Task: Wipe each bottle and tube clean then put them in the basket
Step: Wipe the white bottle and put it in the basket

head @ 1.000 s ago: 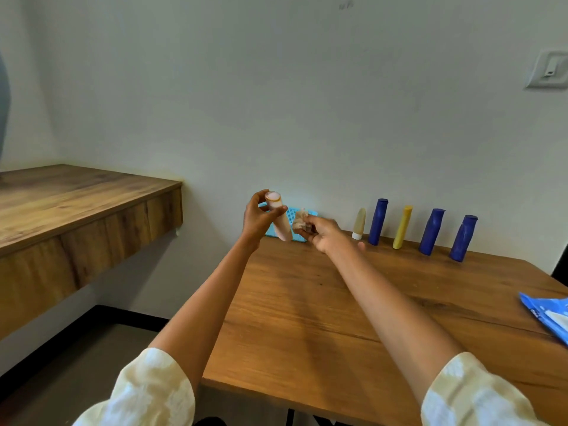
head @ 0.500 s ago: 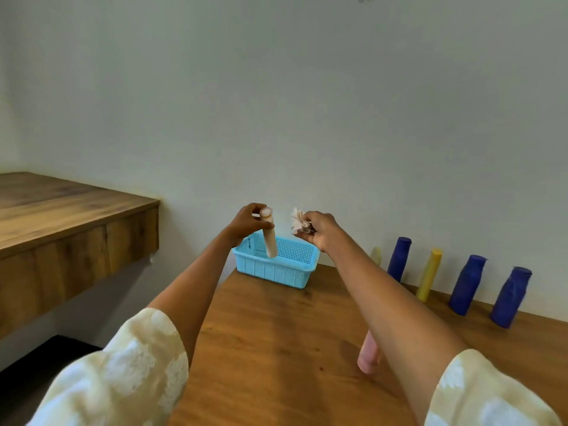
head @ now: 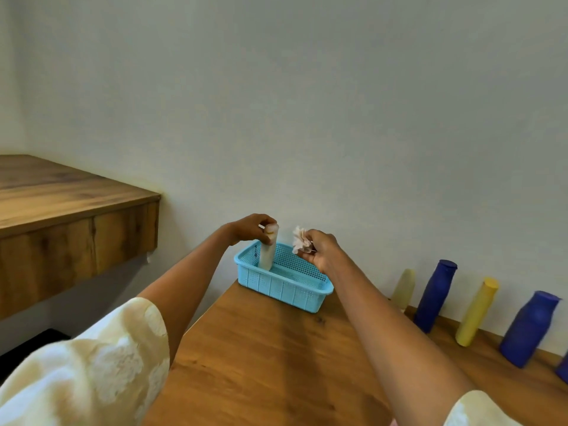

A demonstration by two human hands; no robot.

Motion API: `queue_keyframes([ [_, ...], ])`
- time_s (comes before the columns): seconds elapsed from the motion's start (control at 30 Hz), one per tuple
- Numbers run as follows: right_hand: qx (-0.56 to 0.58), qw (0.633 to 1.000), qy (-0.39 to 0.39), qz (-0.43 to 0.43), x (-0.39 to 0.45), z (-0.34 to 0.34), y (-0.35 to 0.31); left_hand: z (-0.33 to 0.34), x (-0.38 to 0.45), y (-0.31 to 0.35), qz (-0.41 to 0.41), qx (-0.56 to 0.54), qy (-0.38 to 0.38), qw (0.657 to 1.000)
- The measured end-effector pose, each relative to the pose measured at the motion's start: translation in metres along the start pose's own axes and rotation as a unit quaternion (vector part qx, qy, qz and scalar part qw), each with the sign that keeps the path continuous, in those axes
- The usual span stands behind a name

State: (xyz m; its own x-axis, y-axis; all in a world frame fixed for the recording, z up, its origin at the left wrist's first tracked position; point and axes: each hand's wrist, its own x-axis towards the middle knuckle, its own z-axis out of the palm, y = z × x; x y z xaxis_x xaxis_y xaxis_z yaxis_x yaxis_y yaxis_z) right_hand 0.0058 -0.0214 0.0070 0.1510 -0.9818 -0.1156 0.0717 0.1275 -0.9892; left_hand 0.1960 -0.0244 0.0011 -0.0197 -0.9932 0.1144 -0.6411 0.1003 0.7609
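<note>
My left hand [head: 250, 228] grips the top of a cream tube [head: 268, 250], which stands upright inside the light blue basket [head: 278, 285] at its left end. My right hand [head: 321, 249] holds a crumpled white tissue [head: 300, 239] above the basket's right side. Along the wall to the right stand a pale cream tube [head: 403, 289], a dark blue bottle [head: 435, 295], a yellow tube [head: 476, 312] and another blue bottle [head: 528, 329]. A further blue bottle [head: 564, 368] is cut off at the right edge.
The basket sits at the far left corner of the wooden table [head: 276, 364], close to the wall. A wooden counter [head: 61, 204] juts out at the left, with a gap of floor between it and the table.
My left hand has lowered the cream tube down into the basket. The view has tilted down and shifted left, so the basket and row of bottles appear larger and closer.
</note>
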Motion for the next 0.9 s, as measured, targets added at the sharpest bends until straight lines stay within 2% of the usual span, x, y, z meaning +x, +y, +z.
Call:
queue_keyframes([
  [0.47,0.02,1.0,0.02,0.012,-0.021,-0.004,-0.002,0.003,-0.003,0.012,0.004,0.115,0.061,0.992],
  [0.7,0.036,0.999,0.015,0.01,-0.022,-0.01,-0.002,0.005,-0.003,0.009,-0.037,0.096,0.035,0.994],
  [0.83,0.032,0.999,0.02,-0.01,-0.029,-0.017,-0.006,0.006,-0.009,0.012,-0.036,0.071,0.059,0.995],
  [0.9,0.031,0.999,0.028,-0.017,-0.035,-0.02,-0.01,0.011,-0.014,0.015,-0.03,0.054,0.101,0.993],
])
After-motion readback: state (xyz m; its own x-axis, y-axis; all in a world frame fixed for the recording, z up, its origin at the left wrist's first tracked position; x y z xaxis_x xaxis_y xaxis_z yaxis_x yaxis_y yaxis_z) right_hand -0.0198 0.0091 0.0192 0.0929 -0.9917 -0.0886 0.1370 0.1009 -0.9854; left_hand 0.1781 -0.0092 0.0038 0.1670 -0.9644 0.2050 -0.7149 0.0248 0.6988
